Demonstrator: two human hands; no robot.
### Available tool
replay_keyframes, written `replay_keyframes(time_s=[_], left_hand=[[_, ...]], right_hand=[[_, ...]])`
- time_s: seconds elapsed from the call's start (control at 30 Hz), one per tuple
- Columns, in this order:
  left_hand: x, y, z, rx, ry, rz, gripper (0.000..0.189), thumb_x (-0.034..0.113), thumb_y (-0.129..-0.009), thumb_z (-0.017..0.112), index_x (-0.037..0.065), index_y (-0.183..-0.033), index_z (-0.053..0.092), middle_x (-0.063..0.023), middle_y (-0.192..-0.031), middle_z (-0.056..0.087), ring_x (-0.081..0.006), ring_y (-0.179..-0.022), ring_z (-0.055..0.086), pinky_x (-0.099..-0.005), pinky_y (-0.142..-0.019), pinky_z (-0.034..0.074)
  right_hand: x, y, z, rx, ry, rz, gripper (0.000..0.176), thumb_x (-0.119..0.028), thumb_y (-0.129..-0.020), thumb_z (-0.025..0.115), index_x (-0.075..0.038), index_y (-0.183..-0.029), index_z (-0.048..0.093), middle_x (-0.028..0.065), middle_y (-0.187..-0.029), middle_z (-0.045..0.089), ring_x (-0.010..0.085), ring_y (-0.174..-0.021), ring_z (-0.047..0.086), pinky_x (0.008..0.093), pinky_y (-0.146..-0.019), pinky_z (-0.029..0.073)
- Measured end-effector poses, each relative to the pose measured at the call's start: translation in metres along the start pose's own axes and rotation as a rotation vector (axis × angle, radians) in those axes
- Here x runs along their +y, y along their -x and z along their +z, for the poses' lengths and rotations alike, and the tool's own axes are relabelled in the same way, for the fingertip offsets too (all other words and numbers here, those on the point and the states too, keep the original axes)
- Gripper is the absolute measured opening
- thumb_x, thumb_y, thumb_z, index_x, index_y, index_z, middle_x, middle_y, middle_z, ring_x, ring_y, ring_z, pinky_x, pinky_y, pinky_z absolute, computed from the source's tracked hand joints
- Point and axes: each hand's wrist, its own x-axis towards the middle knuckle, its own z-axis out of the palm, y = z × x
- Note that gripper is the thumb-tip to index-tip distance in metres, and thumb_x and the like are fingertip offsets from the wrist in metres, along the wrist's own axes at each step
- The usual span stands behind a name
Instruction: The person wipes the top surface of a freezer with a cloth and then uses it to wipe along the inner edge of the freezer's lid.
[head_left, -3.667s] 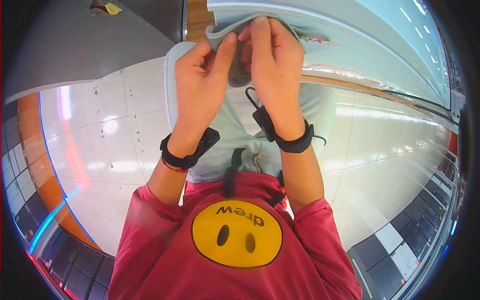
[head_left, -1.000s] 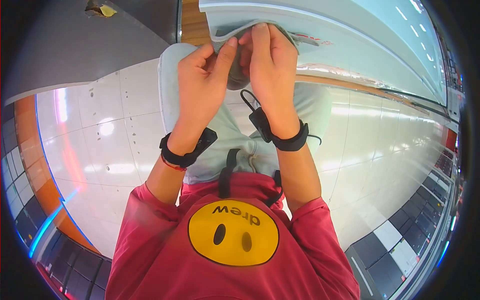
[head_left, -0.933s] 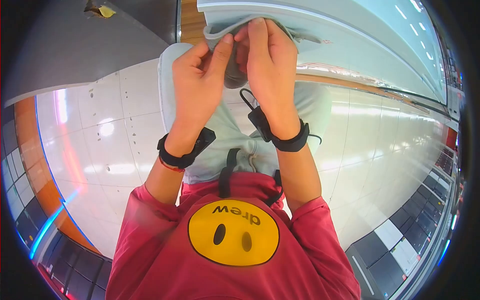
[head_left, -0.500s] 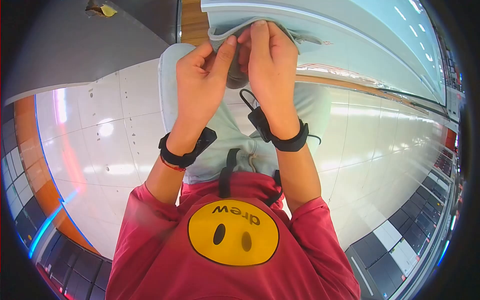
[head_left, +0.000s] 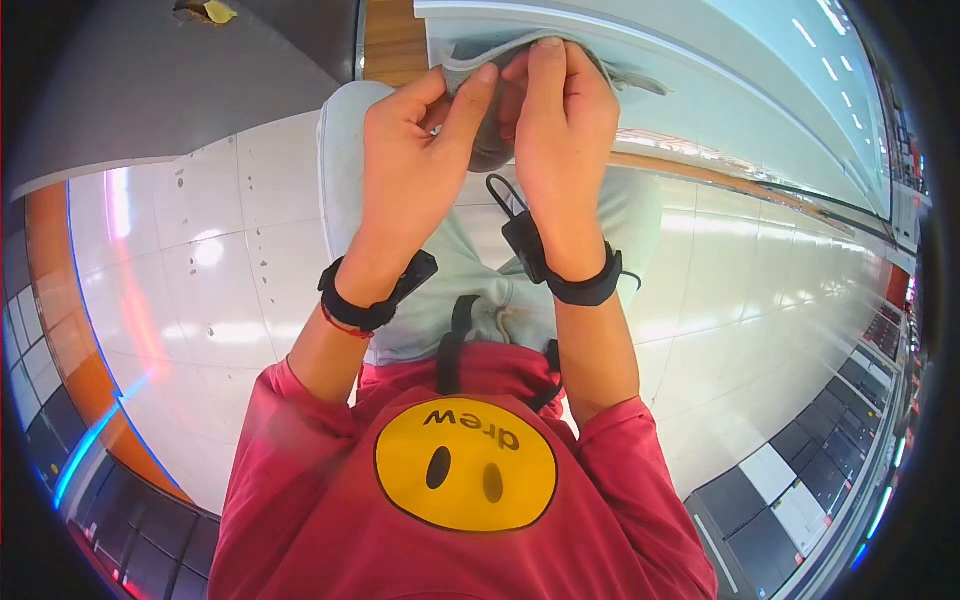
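Observation:
A grey cloth (head_left: 492, 148) hangs between my two hands at the top middle, in front of a white glossy surface. My left hand (head_left: 425, 140) pinches its edge between thumb and fingers. Close beside it, my right hand (head_left: 562, 120) grips the same edge from above, thumb on top. The cloth's upper rim is stretched in a curve between the hands, and a thin end of it sticks out past my right hand. Part of the cloth is hidden behind the fingers.
The white glossy panel (head_left: 700, 90) stands ahead and to the right. A dark grey surface (head_left: 200, 90) with a yellow-and-brown scrap (head_left: 215, 12) lies at the upper left. Pale floor tiles (head_left: 210, 300) spread below. Dark and white boxes line the far right.
Both hands have shifted slightly to the right together with the cloth. The grip on its edge looks the same.

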Motion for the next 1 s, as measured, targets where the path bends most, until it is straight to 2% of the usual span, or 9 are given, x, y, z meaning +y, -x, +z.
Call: replay_keyframes(time_s=[0.1, 0.2, 0.4, 0.5, 0.6, 0.7, 0.9, 1.0], left_hand=[[0.008, 0.001, -0.005, -0.003, -0.075, -0.069, 0.025, 0.023, -0.104, 0.068, 0.003, -0.115, 0.077, 0.0084, -0.085, 0.065, -0.0008, -0.074, 0.046, -0.0191, -0.064, 0.033], [-0.007, -0.006, -0.009, 0.076, -0.056, 0.059, 0.025, 0.020, -0.102, 0.070, -0.003, -0.093, 0.072, 0.0066, -0.067, 0.057, -0.0015, -0.064, 0.039, -0.0230, -0.053, 0.030], [0.001, -0.002, 0.000, 0.141, 0.003, 0.036, 0.025, 0.020, -0.102, 0.070, -0.003, -0.093, 0.072, 0.0073, -0.065, 0.053, -0.0016, -0.063, 0.037, -0.0237, -0.053, 0.029], [0.004, -0.002, -0.008, 0.022, -0.162, -0.010, 0.024, 0.020, -0.102, 0.070, -0.004, -0.100, 0.074, 0.0051, -0.071, 0.062, -0.0011, -0.067, 0.044, -0.0218, -0.057, 0.036], [0.012, 0.000, 0.011, 0.073, 0.039, 0.033, 0.026, 0.020, -0.101, 0.071, -0.004, -0.093, 0.071, 0.0047, -0.071, 0.061, -0.0013, -0.068, 0.044, -0.0218, -0.057, 0.036], [0.012, 0.000, 0.008, 0.076, 0.044, 0.018, 0.028, 0.020, -0.101, 0.071, -0.004, -0.087, 0.068, 0.0060, -0.067, 0.055, -0.0018, -0.066, 0.040, -0.0231, -0.055, 0.032], [-0.005, -0.003, -0.015, 0.080, -0.123, 0.025, 0.026, 0.020, -0.101, 0.072, -0.004, -0.090, 0.069, 0.0063, -0.067, 0.055, -0.0019, -0.065, 0.039, -0.0234, -0.054, 0.031], [-0.002, -0.001, -0.007, 0.092, -0.009, 0.038, 0.030, 0.020, -0.101, 0.072, -0.003, -0.083, 0.065, 0.0058, -0.065, 0.054, -0.0020, -0.064, 0.038, -0.0236, -0.053, 0.030]], right_hand=[[0.000, 0.000, 0.004, 0.011, 0.053, -0.106, 0.035, -0.022, -0.107, 0.052, 0.001, -0.083, 0.063, 0.0096, -0.060, 0.058, 0.0178, -0.053, 0.052, 0.0340, -0.055, 0.043], [-0.004, 0.000, 0.010, -0.040, 0.068, -0.113, 0.033, -0.021, -0.107, 0.053, 0.001, -0.083, 0.063, 0.0105, -0.061, 0.059, 0.0200, -0.052, 0.052, 0.0351, -0.054, 0.044], [0.002, 0.001, 0.009, -0.035, 0.055, -0.123, 0.032, -0.020, -0.106, 0.054, 0.001, -0.084, 0.063, 0.0117, -0.062, 0.061, 0.0201, -0.052, 0.053, 0.0356, -0.054, 0.044], [0.002, 0.000, 0.004, 0.014, 0.050, -0.107, 0.033, -0.021, -0.107, 0.054, 0.001, -0.083, 0.062, 0.0108, -0.062, 0.061, 0.0199, -0.053, 0.054, 0.0353, -0.055, 0.045], [0.000, 0.000, -0.002, 0.021, 0.062, -0.072, 0.034, -0.021, -0.107, 0.053, 0.001, -0.083, 0.062, 0.0094, -0.062, 0.061, 0.0196, -0.054, 0.054, 0.0350, -0.056, 0.045], [0.002, -0.001, 0.001, 0.020, 0.059, -0.091, 0.034, -0.021, -0.107, 0.052, 0.001, -0.084, 0.063, 0.0088, -0.061, 0.059, 0.0193, -0.054, 0.053, 0.0350, -0.057, 0.045], [-0.001, 0.001, 0.011, -0.048, 0.027, -0.108, 0.034, -0.021, -0.107, 0.053, 0.001, -0.083, 0.063, 0.0090, -0.059, 0.057, 0.0189, -0.052, 0.052, 0.0351, -0.055, 0.044], [0.003, 0.001, 0.008, -0.042, 0.029, -0.114, 0.035, -0.022, -0.107, 0.053, 0.001, -0.082, 0.063, 0.0087, -0.058, 0.056, 0.0183, -0.052, 0.051, 0.0343, -0.054, 0.043]])
